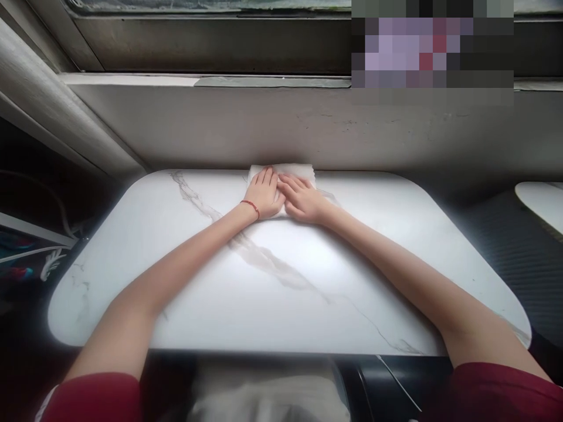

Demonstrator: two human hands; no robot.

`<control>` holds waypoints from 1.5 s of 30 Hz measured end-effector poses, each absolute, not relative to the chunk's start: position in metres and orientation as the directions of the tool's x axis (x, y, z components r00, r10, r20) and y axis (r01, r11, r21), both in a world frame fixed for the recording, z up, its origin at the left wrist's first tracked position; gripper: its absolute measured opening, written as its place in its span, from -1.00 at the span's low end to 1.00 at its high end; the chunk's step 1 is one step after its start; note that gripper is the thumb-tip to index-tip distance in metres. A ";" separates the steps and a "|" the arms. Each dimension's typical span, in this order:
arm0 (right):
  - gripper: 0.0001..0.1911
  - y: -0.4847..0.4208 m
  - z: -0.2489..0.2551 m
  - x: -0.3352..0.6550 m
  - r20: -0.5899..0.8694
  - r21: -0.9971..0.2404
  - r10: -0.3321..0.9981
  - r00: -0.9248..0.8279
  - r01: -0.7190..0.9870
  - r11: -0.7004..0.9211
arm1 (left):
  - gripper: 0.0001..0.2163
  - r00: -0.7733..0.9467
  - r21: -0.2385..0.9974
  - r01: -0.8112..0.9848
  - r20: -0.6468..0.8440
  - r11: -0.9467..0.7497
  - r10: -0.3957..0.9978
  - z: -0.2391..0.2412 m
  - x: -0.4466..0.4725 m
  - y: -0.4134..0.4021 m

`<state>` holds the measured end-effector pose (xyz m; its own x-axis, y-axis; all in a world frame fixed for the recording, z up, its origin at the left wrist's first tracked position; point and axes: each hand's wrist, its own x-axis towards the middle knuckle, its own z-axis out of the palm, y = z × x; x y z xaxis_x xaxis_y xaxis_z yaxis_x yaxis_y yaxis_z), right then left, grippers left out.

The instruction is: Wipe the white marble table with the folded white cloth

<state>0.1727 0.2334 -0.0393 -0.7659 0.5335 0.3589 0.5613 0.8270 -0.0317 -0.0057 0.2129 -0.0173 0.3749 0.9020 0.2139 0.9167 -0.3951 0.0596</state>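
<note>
- The white cloth (294, 169) already lay at the middle of the table's (352, 328) far edge.
- Left hand (265, 194) and right hand (304, 200) rested palm-down on it, unclenched.
- What remained could not be told.

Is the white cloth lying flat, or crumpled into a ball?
Flat: two corners of the white cloth lie spread beside the left hand and right hand. Whether it is folded, I cannot tell.
</note>
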 end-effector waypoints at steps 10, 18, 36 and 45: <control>-0.40 0.256 -0.040 0.183 0.343 -0.154 0.557 -0.756 0.540 0.828 | -0.44 0.361 0.120 0.906 0.278 -0.405 0.890 -0.020 -0.003 0.231; -0.38 0.259 -0.041 0.180 0.354 -0.159 0.577 -0.736 0.561 0.812 | -0.42 0.342 0.120 0.917 0.257 -0.381 0.904 -0.020 -0.003 0.233; -0.38 0.208 -0.033 0.159 0.337 -0.096 0.724 -0.601 0.743 0.662 | -0.41 0.385 0.055 0.915 0.173 -0.400 0.906 -0.005 -0.008 0.201; -0.34 0.061 -0.034 0.211 0.358 -0.021 0.675 -0.645 0.717 0.697 | -0.29 0.639 0.025 0.761 0.142 -0.649 0.756 -0.009 0.013 0.090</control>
<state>0.2114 0.0614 -0.0341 -0.6452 0.6750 0.3578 0.7172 0.6966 -0.0208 0.0129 0.0895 -0.0086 0.6394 0.7555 0.1425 0.7607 -0.6486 0.0254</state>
